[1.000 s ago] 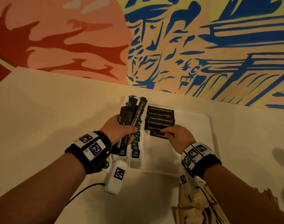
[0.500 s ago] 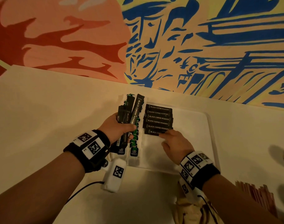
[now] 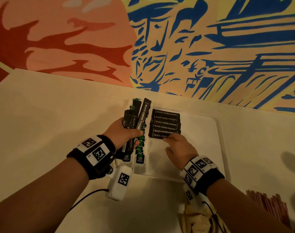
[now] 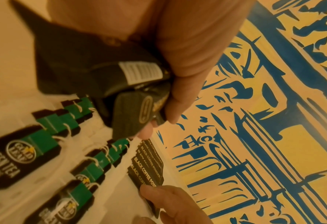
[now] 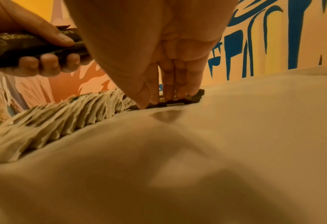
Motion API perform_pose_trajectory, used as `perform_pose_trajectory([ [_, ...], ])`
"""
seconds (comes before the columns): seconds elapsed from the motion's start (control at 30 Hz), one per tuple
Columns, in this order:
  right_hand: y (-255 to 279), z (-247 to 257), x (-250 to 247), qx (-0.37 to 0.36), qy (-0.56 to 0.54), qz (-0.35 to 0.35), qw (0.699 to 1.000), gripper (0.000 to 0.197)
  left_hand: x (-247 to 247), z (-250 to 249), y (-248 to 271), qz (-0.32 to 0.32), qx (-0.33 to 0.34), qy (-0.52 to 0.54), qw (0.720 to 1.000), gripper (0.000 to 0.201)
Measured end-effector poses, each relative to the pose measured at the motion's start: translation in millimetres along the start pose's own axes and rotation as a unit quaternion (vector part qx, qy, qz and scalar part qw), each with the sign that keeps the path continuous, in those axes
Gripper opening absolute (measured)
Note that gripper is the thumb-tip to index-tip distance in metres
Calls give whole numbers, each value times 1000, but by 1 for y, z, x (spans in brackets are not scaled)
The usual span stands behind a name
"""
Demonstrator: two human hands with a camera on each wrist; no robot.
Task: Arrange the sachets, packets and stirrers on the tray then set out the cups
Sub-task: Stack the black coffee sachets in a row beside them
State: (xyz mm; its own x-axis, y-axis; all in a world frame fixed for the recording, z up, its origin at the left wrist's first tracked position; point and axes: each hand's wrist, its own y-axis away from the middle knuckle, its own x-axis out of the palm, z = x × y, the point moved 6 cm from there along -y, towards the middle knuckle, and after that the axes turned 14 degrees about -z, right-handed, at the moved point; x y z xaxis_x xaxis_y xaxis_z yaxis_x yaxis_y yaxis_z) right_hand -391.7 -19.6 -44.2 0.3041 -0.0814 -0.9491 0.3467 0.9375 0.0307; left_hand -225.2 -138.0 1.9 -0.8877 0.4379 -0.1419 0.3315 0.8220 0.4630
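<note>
The pale tabletop (image 3: 42, 125) carries a white tray (image 3: 205, 142), its right half bare. On its left side lie two overlapping rows of green tea bags (image 3: 140, 148), and beside them a short fanned column of black coffee sachets (image 3: 166, 123). The left hand (image 3: 121, 132) grips a bundle of further coffee sachets (image 3: 141, 118) above the tea rows, fingers curled round it. The right hand (image 3: 178, 147) presses straight fingers (image 5: 170, 86) onto the nearest laid sachet (seemingly nudging it into line). Judging by this, coffee is partly laid; the wooden stirrers (image 3: 267, 206) wait off the tray, and no cups are clearly visible.
</note>
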Motion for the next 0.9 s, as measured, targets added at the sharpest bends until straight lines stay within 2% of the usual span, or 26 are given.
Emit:
perform_pose_trajectory([
  [0.33, -1, 1, -2, -6, -2, -17, 1000, 45, 5, -1, 1, 10, -2, -5, 1000, 19],
  [0.43, 0, 3, -7, -16, -31, -44, 998, 41, 5, -1, 2, 9, -2, -15, 1000, 22],
  [0.53, -1, 5, -22, 4, -120, -106, 987, 33, 7, -1, 5, 18, -8, -27, 999, 27],
  [0.6, -6, 7, -34, 57, -223, -126, 965, 29, 10, -1, 8, 30, -5, -43, 999, 25],
  [0.67, -11, 15, -39, 109, -339, -100, 929, 24, 16, -2, 12, 44, 4, -59, 997, 22],
  [0.77, -16, 30, -37, 143, -442, -50, 884, 9, 24, 0, 16, 60, 13, -77, 995, 20],
  [0.9, -13, 27, -31, 234, -542, -39, 806, 16, 27, 2, 17, 66, 17, -79, 995, 19],
])
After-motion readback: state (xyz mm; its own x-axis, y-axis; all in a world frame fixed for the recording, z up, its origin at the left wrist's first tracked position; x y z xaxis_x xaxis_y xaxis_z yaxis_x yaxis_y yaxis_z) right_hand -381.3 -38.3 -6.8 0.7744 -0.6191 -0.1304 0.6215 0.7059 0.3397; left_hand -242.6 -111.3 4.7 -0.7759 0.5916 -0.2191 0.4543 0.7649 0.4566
